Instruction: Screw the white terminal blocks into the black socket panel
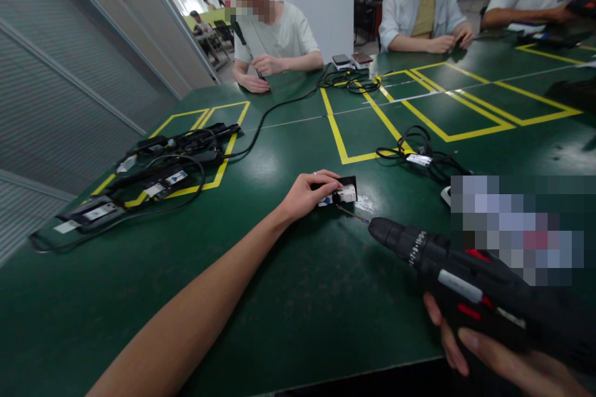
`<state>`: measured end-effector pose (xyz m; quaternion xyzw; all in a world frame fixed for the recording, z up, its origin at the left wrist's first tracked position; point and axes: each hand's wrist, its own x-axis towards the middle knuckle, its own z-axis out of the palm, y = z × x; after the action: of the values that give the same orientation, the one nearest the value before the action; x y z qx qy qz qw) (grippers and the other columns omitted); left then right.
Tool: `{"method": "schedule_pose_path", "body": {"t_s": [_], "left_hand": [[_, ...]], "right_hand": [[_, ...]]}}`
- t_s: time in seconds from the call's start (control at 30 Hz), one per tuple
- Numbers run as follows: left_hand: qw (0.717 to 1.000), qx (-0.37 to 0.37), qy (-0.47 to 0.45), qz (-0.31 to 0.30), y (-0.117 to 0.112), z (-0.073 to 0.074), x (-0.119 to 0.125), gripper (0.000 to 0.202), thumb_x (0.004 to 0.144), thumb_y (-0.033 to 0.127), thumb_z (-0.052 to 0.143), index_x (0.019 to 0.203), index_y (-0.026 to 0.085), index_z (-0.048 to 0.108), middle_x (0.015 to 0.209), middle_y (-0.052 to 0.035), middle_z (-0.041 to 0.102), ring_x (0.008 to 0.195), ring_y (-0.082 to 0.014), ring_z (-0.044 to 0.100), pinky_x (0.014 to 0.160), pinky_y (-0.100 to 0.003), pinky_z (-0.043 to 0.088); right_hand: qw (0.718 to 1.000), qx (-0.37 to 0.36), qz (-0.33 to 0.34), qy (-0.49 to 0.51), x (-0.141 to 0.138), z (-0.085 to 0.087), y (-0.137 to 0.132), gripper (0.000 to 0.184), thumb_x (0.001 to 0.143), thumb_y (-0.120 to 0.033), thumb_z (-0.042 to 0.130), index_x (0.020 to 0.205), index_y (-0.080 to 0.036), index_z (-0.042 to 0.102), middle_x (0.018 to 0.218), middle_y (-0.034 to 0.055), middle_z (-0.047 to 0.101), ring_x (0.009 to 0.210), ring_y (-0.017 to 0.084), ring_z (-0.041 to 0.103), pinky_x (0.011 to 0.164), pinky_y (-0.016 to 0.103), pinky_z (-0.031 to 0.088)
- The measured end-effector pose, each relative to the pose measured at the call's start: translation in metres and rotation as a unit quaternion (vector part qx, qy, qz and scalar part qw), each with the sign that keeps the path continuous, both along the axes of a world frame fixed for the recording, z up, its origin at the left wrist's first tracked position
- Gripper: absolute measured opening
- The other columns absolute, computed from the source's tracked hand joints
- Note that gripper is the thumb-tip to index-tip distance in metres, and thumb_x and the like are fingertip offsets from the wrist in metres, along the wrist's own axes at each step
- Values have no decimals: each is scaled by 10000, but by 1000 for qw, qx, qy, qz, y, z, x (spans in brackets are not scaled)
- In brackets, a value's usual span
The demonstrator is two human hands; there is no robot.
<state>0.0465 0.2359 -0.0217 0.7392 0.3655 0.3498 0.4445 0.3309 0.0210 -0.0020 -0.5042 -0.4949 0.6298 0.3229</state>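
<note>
My right hand (484, 347) is wrapped round the grip of a black cordless drill (459, 273) with red accents and a numbered collar. A long thin bit (352, 213) runs from its chuck to the front of a small black-and-white device (347, 192) on the table. Whether the tip touches or sits just short of it, I cannot tell. My left hand (310, 192) closes over the device from the left, thumb on top and a ring on one finger. Part of the device is hidden beneath the palm and fingers.
On the green table (261, 298), a bundle of black cables and adapters (186, 149) lies at left. A coiled cable (421, 158) rests beyond the drill. Yellow tape (344, 161) marks rectangles. Across the table sits a person (284, 31) holding a tool; other people sit farther right.
</note>
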Motion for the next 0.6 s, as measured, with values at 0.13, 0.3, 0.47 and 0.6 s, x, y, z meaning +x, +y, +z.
{"method": "schedule_pose_path", "body": {"t_s": [0.13, 0.3, 0.47, 0.6], "left_hand": [[1000, -2, -2, 1, 0, 0, 0, 237, 840, 353, 572, 865, 175, 727, 1064, -95, 633, 958, -200, 585, 885, -361, 442], [1000, 1, 6, 6, -2, 2, 1, 250, 842, 358, 557, 860, 176, 728, 1069, -100, 636, 962, -208, 585, 884, -373, 446], [1000, 2, 1, 4, -1, 1, 0, 228, 842, 343, 571, 859, 177, 725, 1063, -91, 635, 970, -203, 586, 902, -366, 436], [1000, 2, 4, 6, 0, 0, 0, 236, 839, 351, 571, 860, 173, 724, 1067, -95, 631, 976, -207, 583, 908, -372, 435]], "right_hand": [[998, 32, 50, -27, 4, -1, 3, 216, 887, -374, 487, 1053, -266, 571, 743, 33, 648, 626, 195, 650, 609, 335, 563], [997, 44, 48, -48, 1, 4, 6, 252, 898, -393, 453, 1015, -262, 635, 691, 42, 659, 606, 198, 650, 610, 325, 573], [996, 47, 53, -57, 0, 7, 7, 241, 884, -398, 475, 975, -261, 652, 665, 39, 653, 594, 205, 644, 621, 340, 574], [995, 47, 59, -62, 2, 2, 7, 244, 886, -394, 472, 1000, -254, 636, 674, 41, 656, 606, 210, 642, 641, 356, 562]]}}
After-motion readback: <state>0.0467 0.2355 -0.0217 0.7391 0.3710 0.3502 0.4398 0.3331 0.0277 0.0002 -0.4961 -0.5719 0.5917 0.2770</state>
